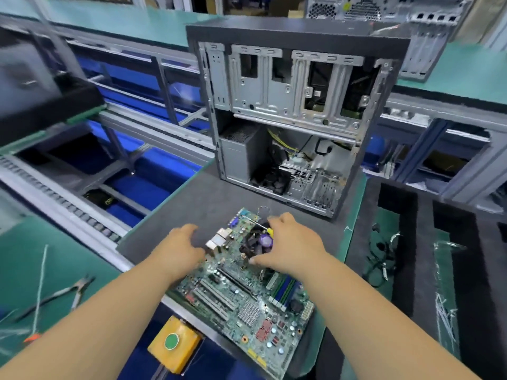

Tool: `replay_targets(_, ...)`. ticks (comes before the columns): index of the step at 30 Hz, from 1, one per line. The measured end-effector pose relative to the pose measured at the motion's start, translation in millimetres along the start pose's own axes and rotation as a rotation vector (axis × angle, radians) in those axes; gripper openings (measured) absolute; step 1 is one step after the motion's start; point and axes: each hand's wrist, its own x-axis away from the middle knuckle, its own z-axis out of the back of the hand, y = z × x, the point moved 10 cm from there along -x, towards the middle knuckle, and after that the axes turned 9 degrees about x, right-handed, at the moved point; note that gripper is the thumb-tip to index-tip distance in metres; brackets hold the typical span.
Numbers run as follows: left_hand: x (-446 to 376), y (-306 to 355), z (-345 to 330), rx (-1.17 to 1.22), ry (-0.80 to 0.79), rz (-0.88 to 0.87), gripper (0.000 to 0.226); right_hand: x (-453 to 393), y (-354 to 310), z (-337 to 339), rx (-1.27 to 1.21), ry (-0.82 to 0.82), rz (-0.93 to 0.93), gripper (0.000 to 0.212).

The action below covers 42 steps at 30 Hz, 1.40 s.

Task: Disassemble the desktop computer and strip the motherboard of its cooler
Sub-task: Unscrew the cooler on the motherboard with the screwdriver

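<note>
A green motherboard [247, 303] lies flat on the dark grey mat [175, 215], its near corner jutting over the mat's front edge. The black cooler [253, 242], with a purple sticker at its hub, stands on the board's far part. My right hand [290, 242] grips the cooler from the right, fingers curled over its top and thumb low on its near side. My left hand [178, 248] rests on the board's left edge by the rear ports, fingers bent. The open computer case [296, 111] stands upright behind, with cables and a fan inside.
A yellow box with a green button [172, 344] sits below the mat's front edge. Pliers [68, 293] and a thin rod lie on the green bench at left. Black foam compartments [411, 242] at right hold loose cables. A roller conveyor with blue bins runs at left.
</note>
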Motion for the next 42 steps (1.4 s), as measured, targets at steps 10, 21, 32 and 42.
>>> replay_targets(10, 2.2, -34.8, 0.7, 0.017, 0.011, 0.147, 0.046, -19.5, 0.1, 5.6, 0.055, -0.003, -0.176, 0.087)
replay_targets(21, -37.1, -0.5, 13.0, 0.311, -0.075, 0.073, 0.067, -11.8, 27.1, 5.5, -0.349, -0.037, -0.669, 0.084)
replay_targets(32, -95.7, 35.0, 38.2, -0.067, 0.095, -0.067, 0.060, -21.2, 14.7, -0.6, -0.364, -0.050, -0.749, 0.068)
replay_targets(42, -60.1, 154.9, -44.6, -0.332, -0.004, -0.638, 0.040, 36.6, 75.7, 31.2, -0.481, 0.194, -0.674, 0.015)
